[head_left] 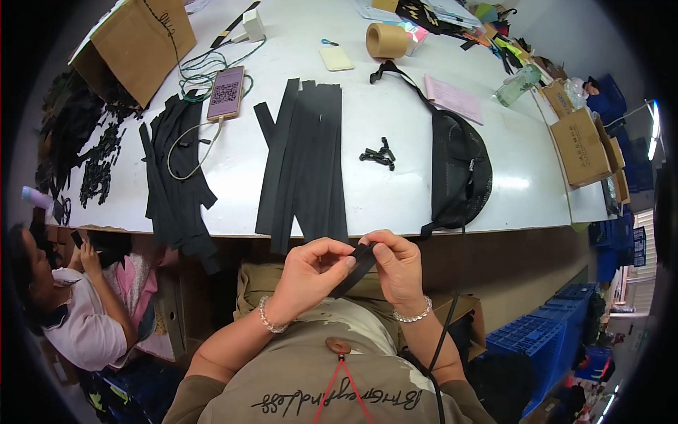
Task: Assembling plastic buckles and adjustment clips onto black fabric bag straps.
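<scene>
Just off the table's front edge, my left hand (pixel 314 265) and my right hand (pixel 397 267) pinch a black fabric strip (pixel 357 272) between thumbs and fingers. Its upper end lies between my fingertips, and the rest slants down to the left toward my lap. Whether a small part is also between the fingertips is hidden. Beyond my left hand lies a stack of long, flat black strips (pixel 311 155), some overhanging the edge. A little pile of small black pieces (pixel 379 154) sits to its right. Farther right rests a black mesh waist bag (pixel 459 169) with its strap stretched out.
Another bundle of black strips (pixel 173 169) lies left, beside a phone (pixel 225 92) on a cable. Small black parts (pixel 100 166) are heaped by a cardboard box (pixel 134 53). A tape roll (pixel 385 41) stands farther back. Blue crates (pixel 544 325) are lower right; a seated person (pixel 88 304) is left.
</scene>
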Tool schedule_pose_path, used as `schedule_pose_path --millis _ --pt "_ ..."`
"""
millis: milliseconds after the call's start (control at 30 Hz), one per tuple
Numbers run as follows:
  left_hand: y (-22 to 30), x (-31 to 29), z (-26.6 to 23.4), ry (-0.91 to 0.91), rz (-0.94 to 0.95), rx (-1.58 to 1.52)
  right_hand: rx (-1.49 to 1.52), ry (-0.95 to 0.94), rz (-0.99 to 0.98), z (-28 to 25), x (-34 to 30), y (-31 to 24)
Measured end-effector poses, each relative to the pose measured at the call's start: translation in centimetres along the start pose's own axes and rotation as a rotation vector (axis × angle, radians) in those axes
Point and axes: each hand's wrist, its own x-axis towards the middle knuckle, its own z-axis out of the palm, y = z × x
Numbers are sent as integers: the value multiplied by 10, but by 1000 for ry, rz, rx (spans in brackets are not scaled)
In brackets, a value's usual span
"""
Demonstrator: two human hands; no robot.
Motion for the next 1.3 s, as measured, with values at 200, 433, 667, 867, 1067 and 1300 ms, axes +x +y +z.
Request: schedule_pose_path --millis 200,433,667,867,1067,1300 --pt "6 -2 3 -15 -10 100 -58 -4 -14 -1 -5 -7" --pt "10 -5 4 46 126 259 -322 33 -199 12 -4 -11" --pt "14 -6 2 40 278 425 -475 26 -280 16 -5 -15" --pt "15 -6 2 56 324 440 -514 11 -247 19 -7 -16" --pt "12 -4 0 67 337 359 -302 96 -177 24 -13 -9" --pt "7 -5 2 108 409 376 -265 89 -205 26 -15 -6"
